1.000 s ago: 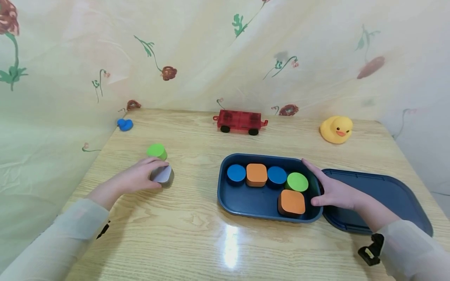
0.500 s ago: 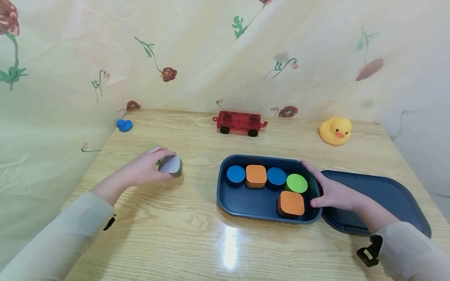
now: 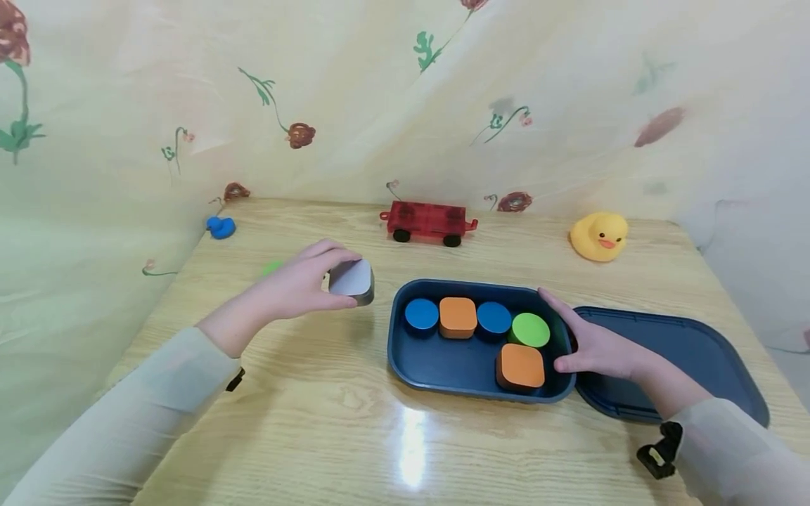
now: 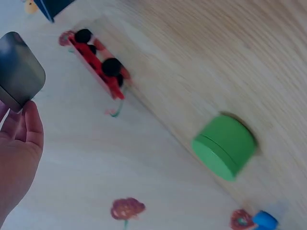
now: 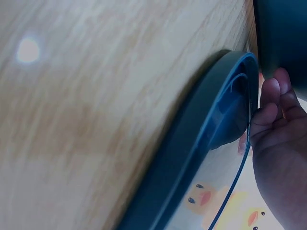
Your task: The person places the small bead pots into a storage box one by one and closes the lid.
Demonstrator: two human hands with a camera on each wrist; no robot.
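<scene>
In the head view my left hand (image 3: 304,281) grips a grey rounded-square tin (image 3: 351,278) by its sides, held above the table left of the dark blue box (image 3: 452,391). The left wrist view shows the tin's side (image 4: 21,72) above the fingers. Inside the box are two blue round tins (image 3: 421,315), two orange rounded-square tins (image 3: 521,365) and a green round tin (image 3: 530,329). My right hand (image 3: 601,349) holds the box's right end, its thumb over the rim. Fingers touch the outer wall (image 5: 280,38) in the right wrist view.
A second green tin (image 4: 224,146) stands on the table, mostly hidden behind my left hand in the head view. The dark blue lid (image 3: 683,351) lies right of the box. Farther back are a red toy wagon (image 3: 427,221), a yellow duck (image 3: 598,237) and a blue duck (image 3: 221,227).
My left hand has lifted the grey tin off the table and carried it rightward, nearer the box. The right hand stays at the box's right end.
</scene>
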